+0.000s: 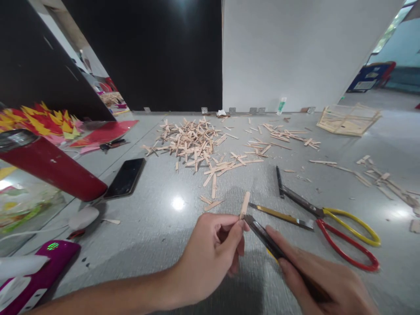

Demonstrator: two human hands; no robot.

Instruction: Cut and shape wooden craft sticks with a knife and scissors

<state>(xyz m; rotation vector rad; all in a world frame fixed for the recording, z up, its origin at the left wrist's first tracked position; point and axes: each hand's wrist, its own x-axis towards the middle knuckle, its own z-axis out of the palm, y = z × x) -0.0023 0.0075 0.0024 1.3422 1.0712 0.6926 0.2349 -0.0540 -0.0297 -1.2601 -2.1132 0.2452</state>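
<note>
My left hand (210, 258) pinches a short wooden craft stick (244, 204) upright between thumb and fingers, just above the grey table (154, 227). My right hand (315, 275) grips a utility knife (262, 234) whose dark blade end touches the stick's lower part. Both hands are at the near edge, close together.
A heap of wooden sticks (193, 144) lies mid-table. A second yellow cutter (282, 216) and red-and-yellow snips (328, 218) lie right of the hands. A phone (126, 178), a red cylinder (49, 164) and a magenta device (42, 271) are on the left. A stick frame (348, 119) stands far right.
</note>
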